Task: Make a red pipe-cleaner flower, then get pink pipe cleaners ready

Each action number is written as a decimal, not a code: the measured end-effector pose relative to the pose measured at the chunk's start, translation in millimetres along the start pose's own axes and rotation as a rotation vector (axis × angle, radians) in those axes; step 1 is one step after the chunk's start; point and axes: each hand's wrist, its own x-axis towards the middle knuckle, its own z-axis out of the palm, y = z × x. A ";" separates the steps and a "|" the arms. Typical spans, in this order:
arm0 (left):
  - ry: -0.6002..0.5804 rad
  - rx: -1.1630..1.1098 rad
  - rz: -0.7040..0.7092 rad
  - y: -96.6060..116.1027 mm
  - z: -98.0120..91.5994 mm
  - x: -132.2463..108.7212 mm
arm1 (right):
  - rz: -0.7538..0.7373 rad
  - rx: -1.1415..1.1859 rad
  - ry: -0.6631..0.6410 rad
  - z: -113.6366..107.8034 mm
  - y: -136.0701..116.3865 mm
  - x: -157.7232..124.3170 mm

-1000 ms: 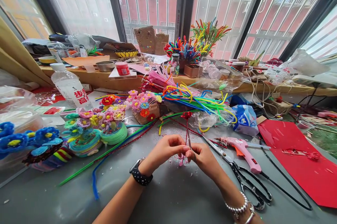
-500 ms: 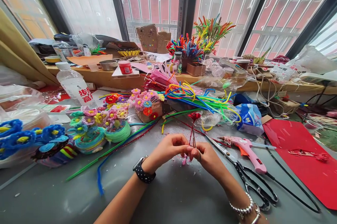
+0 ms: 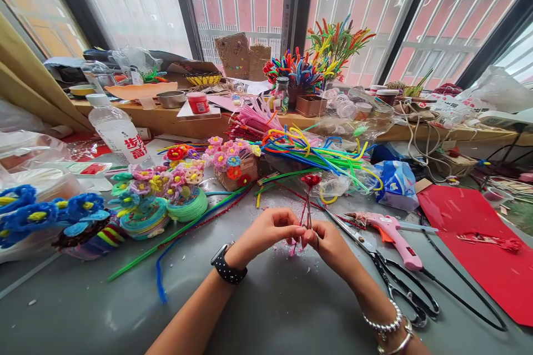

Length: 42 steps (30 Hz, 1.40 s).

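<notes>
My left hand [image 3: 275, 228] is closed, its thumb and fingertips pinching a dark red tinsel pipe cleaner [image 3: 302, 213] that stands upright. A bunched red glittery head [image 3: 311, 179] shows above the fingers. Close beside it, my right hand [image 3: 327, 239] is closed around slim metal scissors [image 3: 308, 215] whose narrow blades point up toward the red head. Their handles are mostly hidden in my fingers. Whether the blades touch the red piece I cannot tell. Pink scraps and glitter [image 3: 293, 249] lie on the grey table [image 3: 266, 310] below my hands.
Right of my hands lie large black-handled scissors [image 3: 406, 291], a pink glue gun [image 3: 393, 238] and red sheets [image 3: 478, 249]. Pipe cleaner flowers in pots [image 3: 187, 205] stand at left, near a water bottle [image 3: 119, 130]. Loose coloured pipe cleaners [image 3: 325, 155] are heaped behind.
The red head now sits slightly higher and further right above my fingers. Both hands stay in nearly the same place with the same grips; the view has shifted a little.
</notes>
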 end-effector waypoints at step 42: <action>0.009 0.023 0.045 1.8 0.5 -0.3 | 0.075 -0.097 0.102 -0.2 -1.7 -0.1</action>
